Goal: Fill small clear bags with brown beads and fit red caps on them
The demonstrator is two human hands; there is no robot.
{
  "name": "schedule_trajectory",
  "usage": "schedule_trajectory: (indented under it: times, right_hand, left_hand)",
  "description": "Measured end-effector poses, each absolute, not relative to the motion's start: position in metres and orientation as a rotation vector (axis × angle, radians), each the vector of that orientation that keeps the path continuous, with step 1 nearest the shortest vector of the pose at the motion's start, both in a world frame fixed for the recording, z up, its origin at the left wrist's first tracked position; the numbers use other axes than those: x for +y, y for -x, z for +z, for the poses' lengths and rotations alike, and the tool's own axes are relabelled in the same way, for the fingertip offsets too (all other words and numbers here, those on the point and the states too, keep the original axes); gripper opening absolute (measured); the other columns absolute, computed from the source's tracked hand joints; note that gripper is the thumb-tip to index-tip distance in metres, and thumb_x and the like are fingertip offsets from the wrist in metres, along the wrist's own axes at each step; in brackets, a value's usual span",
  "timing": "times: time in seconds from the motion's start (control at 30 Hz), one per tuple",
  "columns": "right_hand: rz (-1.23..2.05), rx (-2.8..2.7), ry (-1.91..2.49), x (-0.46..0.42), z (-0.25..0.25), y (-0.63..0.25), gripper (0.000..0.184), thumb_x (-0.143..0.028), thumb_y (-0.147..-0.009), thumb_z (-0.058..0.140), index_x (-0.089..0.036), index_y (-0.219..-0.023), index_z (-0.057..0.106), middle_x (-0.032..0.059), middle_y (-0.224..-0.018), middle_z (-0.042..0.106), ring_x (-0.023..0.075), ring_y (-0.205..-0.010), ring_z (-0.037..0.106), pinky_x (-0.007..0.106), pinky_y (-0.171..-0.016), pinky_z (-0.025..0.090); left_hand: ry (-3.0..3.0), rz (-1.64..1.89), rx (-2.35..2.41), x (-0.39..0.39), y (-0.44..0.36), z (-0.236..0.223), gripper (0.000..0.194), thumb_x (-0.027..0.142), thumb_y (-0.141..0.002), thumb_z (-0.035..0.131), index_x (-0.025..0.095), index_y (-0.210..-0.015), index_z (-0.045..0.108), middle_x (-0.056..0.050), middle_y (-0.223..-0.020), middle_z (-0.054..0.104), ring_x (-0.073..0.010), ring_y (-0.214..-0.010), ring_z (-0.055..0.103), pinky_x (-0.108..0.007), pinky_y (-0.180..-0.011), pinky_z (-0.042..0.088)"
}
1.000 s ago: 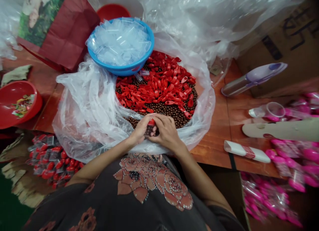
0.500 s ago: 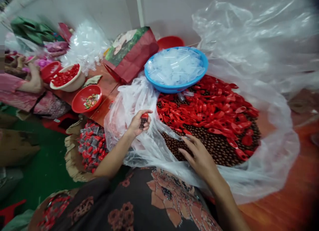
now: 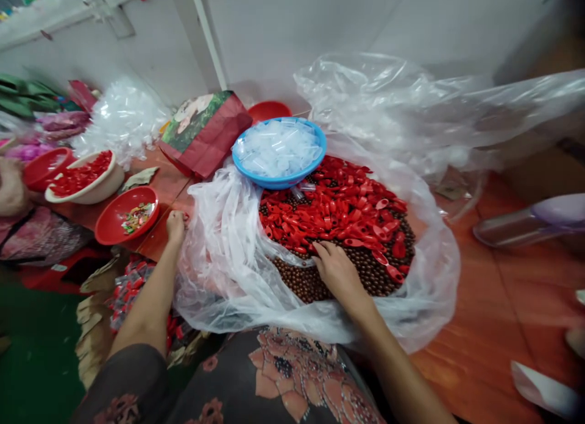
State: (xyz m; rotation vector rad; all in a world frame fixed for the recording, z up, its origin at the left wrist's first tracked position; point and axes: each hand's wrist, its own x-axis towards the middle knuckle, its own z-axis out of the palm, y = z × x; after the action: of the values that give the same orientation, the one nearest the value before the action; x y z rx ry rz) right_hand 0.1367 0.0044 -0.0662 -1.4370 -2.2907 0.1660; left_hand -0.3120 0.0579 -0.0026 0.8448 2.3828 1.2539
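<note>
We note the left hand point(image 3: 176, 226) drawn back since earlier to the orange wooden table point(image 3: 479, 302), curled shut, anything inside hidden, beside a round red plastic bowl point(image 3: 109, 224). The right hand point(image 3: 338, 272) lies open on glossy round brown beads point(image 3: 297, 284), near flat red plastic spoon-shaped pieces point(image 3: 329, 208), all within a crinkled clear plastic sheet point(image 3: 214, 265).

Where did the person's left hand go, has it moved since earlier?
Yes: the left hand moved left, away from the blue basin, to beside the red bowl.
</note>
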Motion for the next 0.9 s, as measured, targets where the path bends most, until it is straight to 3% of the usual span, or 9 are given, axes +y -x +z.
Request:
schedule_trajectory:
  times: [0.13, 0.23, 0.4, 0.5, 0.63, 0.8, 0.9]
  right_hand:
    - [0.147, -2.268, 1.429, 0.01, -0.07, -0.135, 0.023, -0.019, -0.093, 0.046, -0.018, -0.109, 0.064, 0.0116, -0.097, 0.068, 0.0262, -0.089, 0.061, 0.04, -0.081, 0.052]
    - [0.2, -2.227, 1.44, 0.01, -0.072, -0.136, 0.018, -0.022, -0.094, 0.045, -0.02, -0.095, 0.063, 0.008, -0.089, 0.068, 0.0238, -0.085, 0.061, 0.036, -0.077, 0.051]
    - [0.509, -1.97, 1.517, 0.004, -0.067, -0.142, 0.023, -0.032, -0.096, 0.046, -0.019, -0.103, 0.063, 0.0089, -0.096, 0.071, 0.0247, -0.089, 0.066, 0.039, -0.082, 0.052]
    - [0.633, -1.802, 1.524, -0.005, -0.058, -0.151, 0.029, -0.036, -0.096, 0.046, -0.021, -0.112, 0.063, 0.0088, -0.104, 0.071, 0.0245, -0.096, 0.067, 0.04, -0.087, 0.052]
    - [0.571, -1.675, 1.585, -0.022, -0.049, -0.173, 0.036, -0.038, -0.098, 0.042, -0.023, -0.121, 0.064, 0.0096, -0.11, 0.068, 0.0233, -0.098, 0.066, 0.041, -0.092, 0.051]
    - [0.475, -1.61, 1.695, -0.037, -0.056, -0.204, 0.037, -0.039, -0.098, 0.041, -0.022, -0.12, 0.067, 0.0109, -0.107, 0.066, 0.0244, -0.098, 0.064, 0.044, -0.092, 0.052]
    - [0.501, -1.619, 1.734, -0.043, -0.062, -0.214, 0.037, -0.037, -0.097, 0.047, -0.018, -0.121, 0.066, 0.0119, -0.107, 0.066, 0.0252, -0.099, 0.064, 0.045, -0.092, 0.052]
  left_hand:
    - [-1.052, 1.189, 2.5, 0.075, 0.308, 0.009, 0.014, 0.026, -0.083, 0.057, 0.017, -0.075, 0.05, -0.008, -0.079, 0.057, -0.0258, -0.092, 0.055, -0.034, -0.079, 0.043]
    - [-1.51, 1.2, 2.487, 0.095, 0.28, 0.023, 0.01, 0.022, -0.085, 0.053, 0.016, -0.091, 0.058, -0.014, -0.103, 0.06, -0.0291, -0.112, 0.05, -0.04, -0.096, 0.039]
    - [-2.514, 0.975, 1.783, 0.125, 0.162, 0.03, 0.024, 0.019, -0.089, 0.048, 0.02, -0.102, 0.068, -0.013, -0.114, 0.062, -0.0271, -0.114, 0.053, -0.042, -0.103, 0.035]
    - [-2.681, 0.533, 1.418, 0.149, 0.092, 0.016, 0.032, 0.008, -0.087, 0.043, 0.02, -0.1, 0.069, -0.012, -0.108, 0.065, -0.0244, -0.105, 0.057, -0.038, -0.094, 0.041]
    - [-2.69, 0.158, 1.295, 0.186, 0.048, -0.012, 0.03, 0.001, -0.083, 0.043, 0.014, -0.095, 0.068, -0.015, -0.1, 0.065, -0.0231, -0.098, 0.058, -0.032, -0.082, 0.044]
    - [-2.667, 0.182, 1.325, 0.209, 0.046, -0.027, 0.032, 0.0, -0.084, 0.041, 0.012, -0.096, 0.068, -0.016, -0.096, 0.063, -0.0239, -0.092, 0.059, -0.033, -0.081, 0.044]
    - [-2.566, 0.413, 1.341, 0.187, 0.048, -0.016, 0.029, 0.01, -0.087, 0.049, 0.012, -0.108, 0.068, -0.014, -0.101, 0.063, -0.0252, -0.096, 0.059, -0.035, -0.086, 0.044]
